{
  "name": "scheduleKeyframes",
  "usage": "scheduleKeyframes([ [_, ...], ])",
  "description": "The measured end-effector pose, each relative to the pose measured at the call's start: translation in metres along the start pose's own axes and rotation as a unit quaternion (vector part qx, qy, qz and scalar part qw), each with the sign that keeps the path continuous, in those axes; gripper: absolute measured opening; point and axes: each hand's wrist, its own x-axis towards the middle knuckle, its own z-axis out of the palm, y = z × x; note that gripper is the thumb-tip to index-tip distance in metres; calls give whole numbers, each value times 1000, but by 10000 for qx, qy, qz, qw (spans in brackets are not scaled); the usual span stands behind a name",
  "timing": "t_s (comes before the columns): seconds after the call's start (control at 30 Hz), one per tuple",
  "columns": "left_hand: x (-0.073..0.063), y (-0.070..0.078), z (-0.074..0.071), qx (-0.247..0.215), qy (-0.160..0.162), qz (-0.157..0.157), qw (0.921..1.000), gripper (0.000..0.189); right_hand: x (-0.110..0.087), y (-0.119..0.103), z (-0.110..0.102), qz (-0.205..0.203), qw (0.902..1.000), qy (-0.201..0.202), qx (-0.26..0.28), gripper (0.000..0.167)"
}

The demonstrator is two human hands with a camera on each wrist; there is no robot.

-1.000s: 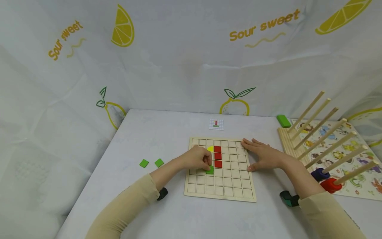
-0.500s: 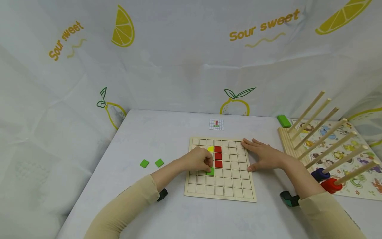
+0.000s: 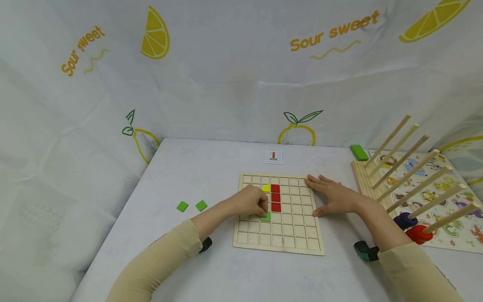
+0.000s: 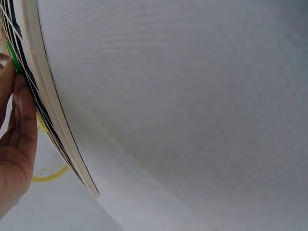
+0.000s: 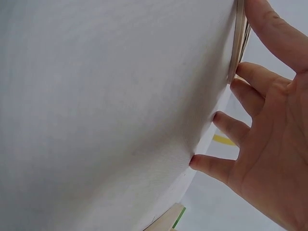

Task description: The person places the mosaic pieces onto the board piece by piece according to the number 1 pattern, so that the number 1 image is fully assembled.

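Note:
My left hand (image 3: 250, 200) is over the wooden grid board (image 3: 278, 249), fingertips pinching a green square tile (image 3: 266, 217) at one of its cells. In the left wrist view, a green edge of that tile (image 4: 13, 57) shows at the thumb and fingertips. Three red tiles (image 3: 276, 197) lie in a column on the board, with a yellow piece (image 3: 266, 188) beside the top one, partly hidden by the hand. My right hand (image 3: 336, 197) rests with spread fingers at the board's right edge; the right wrist view shows fingertips (image 5: 240, 70) against that edge.
Two loose green tiles (image 3: 201, 205) lie left of the board. Behind it is a small printed pattern card (image 3: 273, 157). To the right stand a wooden peg rack (image 3: 362, 178) with red and blue rings, a green block (image 3: 359, 153) and a picture board (image 3: 453, 209).
The green tile under my left fingertips has shifted slightly towards the front and lies squarer in its cell. My right hand has stayed at the board's edge.

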Motion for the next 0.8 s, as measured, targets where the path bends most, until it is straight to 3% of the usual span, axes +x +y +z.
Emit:
scheduleKeyframes([
  [0.53, -3, 1, -4, 318, 80, 95, 9994, 16, -2, 1, -1, 10, 10000, 26, 27, 110],
  [0.8, -18, -22, -31, 128, 502, -365, 9980, 11, -1, 1, 0, -66, 9999, 34, -73, 109],
])
